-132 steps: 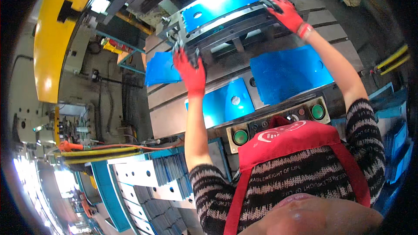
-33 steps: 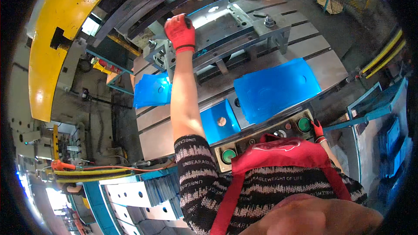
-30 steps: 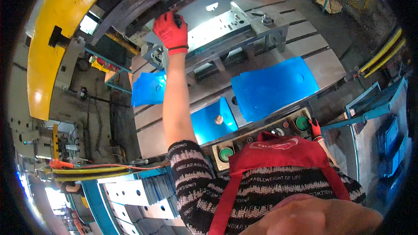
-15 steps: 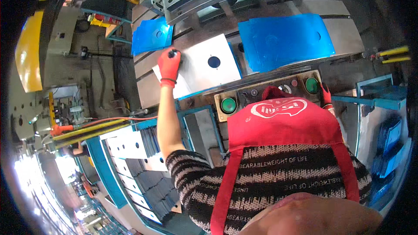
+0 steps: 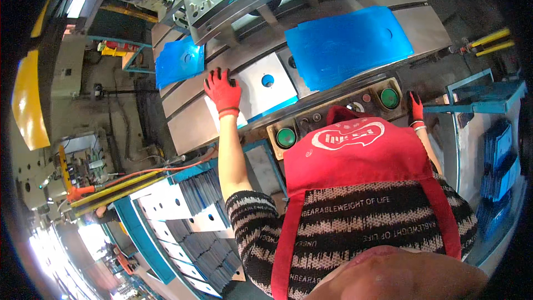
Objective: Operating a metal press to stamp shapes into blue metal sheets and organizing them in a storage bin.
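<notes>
My left hand (image 5: 224,94), in a red glove with dark fingertips, lies with spread fingers on the left part of a white sheet plate (image 5: 255,90). The plate has one round hole, and blue shows through it and along its front edge. To its right is a stack of blue plates (image 5: 347,50), and a smaller blue stack (image 5: 173,66) sits to the left. My right hand (image 5: 415,108), gloved in red too, is off the right end of the control panel (image 5: 336,114), next to a blue metal frame; its fingers look extended and hold nothing visible.
A slotted metal press bed (image 5: 186,125) carries the plates. Heavy die tooling (image 5: 233,8) stands at its far side. The panel has two green buttons (image 5: 286,138). A rack of white plates (image 5: 194,228) is at lower left, and blue plates (image 5: 499,150) stand at right.
My left hand has gone from a closed grip at the plate's left edge to spread fingers on the plate. The hole now shows blue. My right hand shows more fully, and the whole view has shifted.
</notes>
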{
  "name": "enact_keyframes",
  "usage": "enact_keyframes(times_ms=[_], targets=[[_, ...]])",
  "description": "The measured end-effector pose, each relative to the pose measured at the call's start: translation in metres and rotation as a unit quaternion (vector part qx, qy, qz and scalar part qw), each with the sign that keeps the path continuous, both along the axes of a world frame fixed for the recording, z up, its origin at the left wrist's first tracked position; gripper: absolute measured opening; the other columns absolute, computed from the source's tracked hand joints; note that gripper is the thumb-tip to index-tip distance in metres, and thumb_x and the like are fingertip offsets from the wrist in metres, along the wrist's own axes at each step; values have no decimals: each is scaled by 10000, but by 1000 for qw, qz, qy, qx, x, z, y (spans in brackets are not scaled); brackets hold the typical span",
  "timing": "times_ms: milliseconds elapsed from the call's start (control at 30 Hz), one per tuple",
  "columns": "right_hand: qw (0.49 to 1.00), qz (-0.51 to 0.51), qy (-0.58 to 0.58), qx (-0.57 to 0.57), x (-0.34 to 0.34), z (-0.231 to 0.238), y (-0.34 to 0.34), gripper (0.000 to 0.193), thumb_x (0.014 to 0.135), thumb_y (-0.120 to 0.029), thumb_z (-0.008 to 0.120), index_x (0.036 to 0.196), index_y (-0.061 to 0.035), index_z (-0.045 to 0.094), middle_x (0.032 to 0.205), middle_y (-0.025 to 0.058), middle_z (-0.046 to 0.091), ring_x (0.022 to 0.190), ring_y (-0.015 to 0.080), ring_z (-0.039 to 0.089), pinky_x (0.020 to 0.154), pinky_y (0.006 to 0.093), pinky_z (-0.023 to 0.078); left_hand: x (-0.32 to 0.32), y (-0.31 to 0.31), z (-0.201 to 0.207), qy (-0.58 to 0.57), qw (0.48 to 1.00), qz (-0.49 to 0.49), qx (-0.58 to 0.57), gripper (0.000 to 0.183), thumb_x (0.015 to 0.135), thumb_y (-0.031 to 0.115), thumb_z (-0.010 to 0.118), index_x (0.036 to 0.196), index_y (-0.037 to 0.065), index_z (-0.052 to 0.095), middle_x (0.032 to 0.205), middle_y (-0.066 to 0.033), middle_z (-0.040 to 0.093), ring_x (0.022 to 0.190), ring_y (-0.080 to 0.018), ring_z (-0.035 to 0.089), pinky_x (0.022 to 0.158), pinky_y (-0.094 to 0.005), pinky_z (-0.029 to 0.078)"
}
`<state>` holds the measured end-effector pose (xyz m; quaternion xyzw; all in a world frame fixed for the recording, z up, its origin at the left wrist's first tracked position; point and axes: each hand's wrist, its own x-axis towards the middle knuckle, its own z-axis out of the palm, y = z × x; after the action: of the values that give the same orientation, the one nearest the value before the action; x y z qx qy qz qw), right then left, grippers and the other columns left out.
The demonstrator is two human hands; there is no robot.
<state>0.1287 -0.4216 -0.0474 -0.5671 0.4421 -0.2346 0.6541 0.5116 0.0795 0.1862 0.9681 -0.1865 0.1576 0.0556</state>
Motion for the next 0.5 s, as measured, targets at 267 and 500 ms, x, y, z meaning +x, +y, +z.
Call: enact_keyframes(times_ms=[267,500], targets=[[948,-84,-82,-296,78,186,34,347,822,-163,577,1137,-28,530,1162,96,537,1059,205,497,918,309,366,-67,-79,23,33,948,-191,-251,486,733,135,576,1204,82,469,1243,-175,434,1183,-358,348,1004,-455,241],[765,173,47,-618,149,273,84,464,803,-319,545,1209,-109,463,1235,115,456,1211,300,337,1027,439,216,-120,-163,27,89,928,-299,-204,570,723,172,612,1255,106,421,1292,-164,375,1234,-370,275,1017,-483,195]])
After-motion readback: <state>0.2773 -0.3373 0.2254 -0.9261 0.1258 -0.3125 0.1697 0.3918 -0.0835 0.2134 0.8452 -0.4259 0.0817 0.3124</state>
